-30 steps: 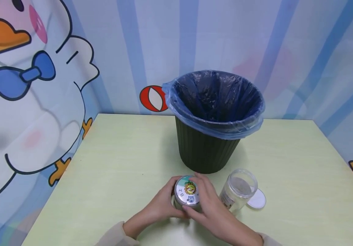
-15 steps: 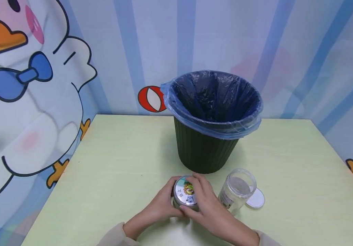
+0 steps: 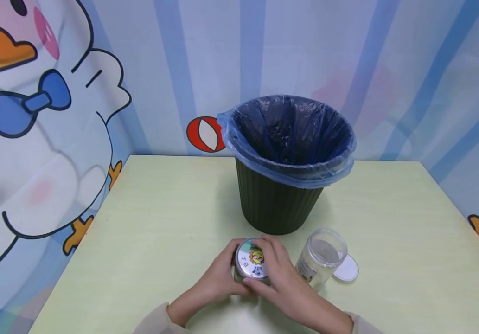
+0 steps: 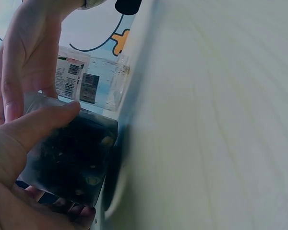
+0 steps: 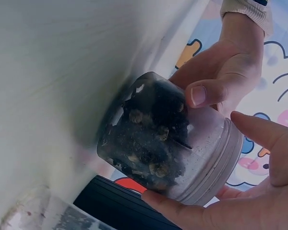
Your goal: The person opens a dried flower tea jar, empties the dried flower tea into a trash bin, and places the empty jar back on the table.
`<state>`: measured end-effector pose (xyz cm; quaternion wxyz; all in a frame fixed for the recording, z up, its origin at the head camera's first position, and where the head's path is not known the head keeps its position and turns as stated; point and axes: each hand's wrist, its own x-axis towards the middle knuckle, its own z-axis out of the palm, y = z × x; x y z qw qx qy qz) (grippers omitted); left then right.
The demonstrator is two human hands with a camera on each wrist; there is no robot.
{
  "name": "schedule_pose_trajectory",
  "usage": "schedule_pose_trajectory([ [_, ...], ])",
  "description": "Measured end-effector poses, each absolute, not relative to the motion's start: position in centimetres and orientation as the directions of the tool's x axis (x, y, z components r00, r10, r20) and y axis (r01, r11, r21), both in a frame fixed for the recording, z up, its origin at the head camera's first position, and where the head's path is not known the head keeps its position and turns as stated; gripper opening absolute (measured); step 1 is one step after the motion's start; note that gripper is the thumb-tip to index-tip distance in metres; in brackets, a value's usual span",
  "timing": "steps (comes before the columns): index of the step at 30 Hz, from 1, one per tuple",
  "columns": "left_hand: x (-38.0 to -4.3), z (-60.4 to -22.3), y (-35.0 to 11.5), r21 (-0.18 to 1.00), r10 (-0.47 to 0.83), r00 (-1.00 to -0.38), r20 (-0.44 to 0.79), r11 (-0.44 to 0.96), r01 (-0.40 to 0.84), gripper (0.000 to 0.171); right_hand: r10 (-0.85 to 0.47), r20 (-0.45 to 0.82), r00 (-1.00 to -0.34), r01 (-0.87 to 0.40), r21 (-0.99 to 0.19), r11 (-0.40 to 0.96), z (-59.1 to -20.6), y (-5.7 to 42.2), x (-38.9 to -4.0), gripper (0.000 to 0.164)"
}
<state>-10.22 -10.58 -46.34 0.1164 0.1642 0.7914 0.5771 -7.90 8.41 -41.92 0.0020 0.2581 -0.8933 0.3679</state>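
A clear jar (image 5: 144, 134) with dark contents and paler bits stands on the table between both hands. Its round lid (image 3: 248, 260) bears a sunflower picture and letters. My left hand (image 3: 221, 274) holds the jar's body from the left, its thumb (image 4: 53, 120) lying across the side. From the right, my right hand (image 3: 285, 285) grips the lid, thumb and fingers round its rim, hiding the lid's right part. Close beside the right hand, a second clear jar (image 3: 324, 253) stands with its mouth uncovered. Behind it a white lid (image 3: 348, 270) lies flat on the table.
A dark ribbed bin (image 3: 278, 206) lined with a blue bag (image 3: 289, 174) stands just beyond the hands. The pale table (image 3: 156, 222) stretches to both sides. Patterned cartoon walls (image 3: 206, 55) close off the back and sides.
The head view has shifted slightly. Both hands stay at the jar; the right fingers cover a little more of its lid. The bin, second jar and white lid stay put.
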Motion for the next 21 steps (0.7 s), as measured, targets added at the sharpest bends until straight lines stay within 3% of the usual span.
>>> schedule_pose_trajectory([
  [21,-8.5,-42.3,-11.1,0.914,0.425,-0.894,0.143,0.290,0.284,0.089,-0.457,0.258,-0.851,-0.504,-0.644,0.575,-38.4,8.9,-5.5,0.071],
])
